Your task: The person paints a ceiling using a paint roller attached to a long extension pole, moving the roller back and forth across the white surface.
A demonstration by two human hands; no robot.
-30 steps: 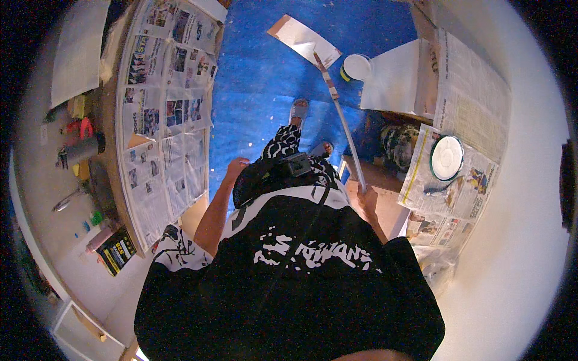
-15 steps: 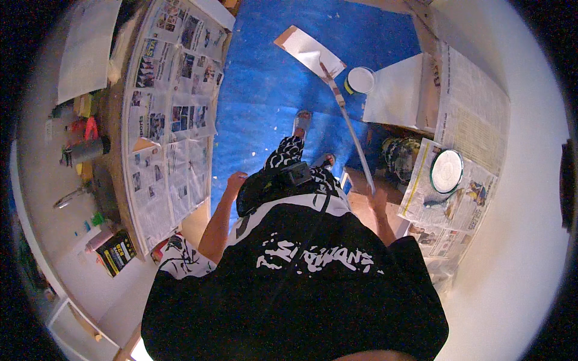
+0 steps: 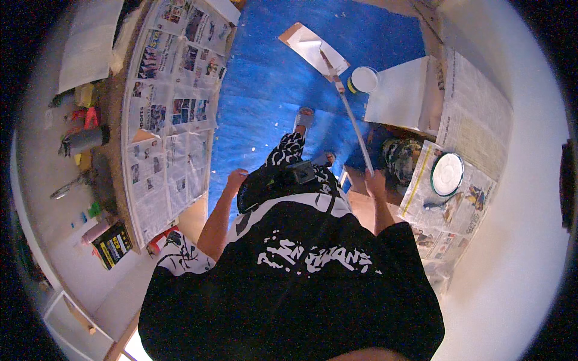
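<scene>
My right hand (image 3: 374, 180) is closed round the near end of a long pale pole (image 3: 355, 125). At its far end is a reddish-brown handle (image 3: 329, 65) with a thin bent wire like a paint roller's frame; no roller sleeve can be made out. This end reaches over a long white tray-like panel (image 3: 306, 47) with brown ends, lying on the blue floor sheet (image 3: 259, 78). A white round tub (image 3: 363, 79) stands right beside the panel. My left hand (image 3: 236, 178) hangs by my hip, its fingers loosely bent and partly hidden, with nothing visible in it.
Newspaper (image 3: 174, 102) covers a long surface on the left. On the right, an open paint can (image 3: 447, 173) with white contents stands on newspaper, a dark-handled brush (image 3: 436, 206) beside it. A white panel (image 3: 397, 90) lies beyond. Tools including a grey cylinder (image 3: 89, 139) lie far left.
The pole and my right hand show slightly higher, with little shift against the panel. The whole view has moved a little. My left hand stays by my hip.
</scene>
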